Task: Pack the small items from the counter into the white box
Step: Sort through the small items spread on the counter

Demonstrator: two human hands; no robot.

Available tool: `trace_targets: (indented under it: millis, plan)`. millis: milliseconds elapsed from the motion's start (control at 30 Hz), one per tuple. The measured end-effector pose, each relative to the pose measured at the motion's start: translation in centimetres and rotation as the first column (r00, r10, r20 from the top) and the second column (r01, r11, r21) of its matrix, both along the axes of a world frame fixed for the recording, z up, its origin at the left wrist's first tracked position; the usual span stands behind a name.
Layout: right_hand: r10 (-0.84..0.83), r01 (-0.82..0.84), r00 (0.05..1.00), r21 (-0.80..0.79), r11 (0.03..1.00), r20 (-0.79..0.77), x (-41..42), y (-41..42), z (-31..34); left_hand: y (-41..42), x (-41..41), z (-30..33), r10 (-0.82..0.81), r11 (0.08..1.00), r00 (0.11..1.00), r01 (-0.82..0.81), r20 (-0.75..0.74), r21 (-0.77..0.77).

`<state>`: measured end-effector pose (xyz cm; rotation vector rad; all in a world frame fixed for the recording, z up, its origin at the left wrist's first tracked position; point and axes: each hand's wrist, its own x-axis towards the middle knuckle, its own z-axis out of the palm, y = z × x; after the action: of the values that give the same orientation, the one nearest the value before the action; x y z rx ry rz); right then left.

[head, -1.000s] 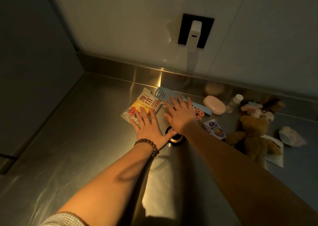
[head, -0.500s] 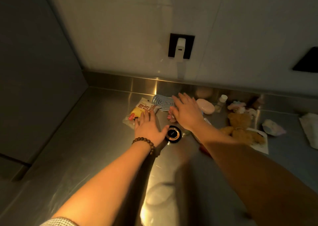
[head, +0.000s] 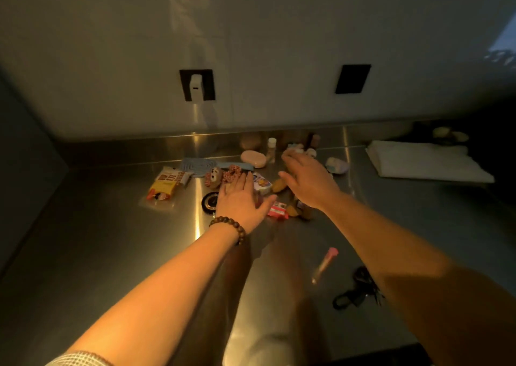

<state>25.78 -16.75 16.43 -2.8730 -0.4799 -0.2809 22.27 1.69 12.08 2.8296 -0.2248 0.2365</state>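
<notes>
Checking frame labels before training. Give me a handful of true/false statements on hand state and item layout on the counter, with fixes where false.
1. Both hands are open with nothing grasped. True: the left hand and the right hand are spread flat over the clutter.
2. The beaded bracelet is on the right wrist. False: it is on the left wrist.
3. The yellow snack packet lies to the left of both hands. True.
4. The pink soap-shaped item is under the left hand. False: it lies uncovered near the back wall, beyond the hands.
5. A pink-capped tube lies near the front, between the forearms. True.
6. The black wall plate holds a white plug. False: the plug sits in the other plate.
</notes>
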Motion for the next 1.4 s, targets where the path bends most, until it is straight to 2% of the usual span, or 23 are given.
trace_targets:
  millis: [133, 300, 533, 633, 833, 1000, 1100, 1300, 1400]
  plan:
    - [-0.002, 0.001, 1.0, 0.092, 0.996, 0.01, -3.4, -5.5, 0.1, -4.6, -2.1, 0.2, -0.034, 0.999, 0.999, 0.034, -0.029, -0.018]
    - [-0.008, 0.01, 1.0, 0.132, 0.991, -0.014, -7.2, -12.8, -1.8, -10.8, -5.8, -0.5, -0.029, 0.997, 0.999, 0.026, -0.038, -0.076]
    - [0.069, -0.062, 0.984, 0.047, 0.997, -0.162, -13.5, -19.7, -7.5, -16.6, -12.8, -4.3, 0.161, 0.96, 0.964, -0.203, -0.212, -0.192]
    - [0.091, -0.076, 0.972, 0.076, 0.994, -0.217, -15.5, -20.1, -9.7, -17.5, -14.5, -5.5, 0.256, 0.906, 0.926, -0.33, -0.278, -0.266]
    - [0.125, -0.101, 0.943, 0.093, 0.991, -0.309, -17.0, -18.7, -13.7, -18.1, -15.1, -7.9, 0.354, 0.822, 0.867, -0.467, -0.351, -0.325]
    - [0.101, -0.063, 0.931, 0.119, 0.991, -0.35, -15.9, -17.5, -15.3, -18.5, -13.3, -10.1, 0.409, 0.778, 0.871, -0.489, -0.273, -0.394]
    - [0.121, -0.069, 0.945, 0.177, 0.982, -0.303, -15.1, -17.3, -15.4, -18.5, -12.3, -10.3, 0.413, 0.756, 0.883, -0.469, -0.223, -0.457]
    - [0.073, -0.021, 0.969, 0.212, 0.977, -0.238, -12.0, -16.3, -14.8, -17.0, -9.5, -9.5, 0.349, 0.768, 0.914, -0.406, -0.208, -0.496]
    - [0.03, 0.016, 0.98, 0.232, 0.973, -0.195, -9.6, -15.6, -13.7, -16.1, -6.8, -8.0, 0.336, 0.779, 0.931, -0.361, -0.145, -0.513]
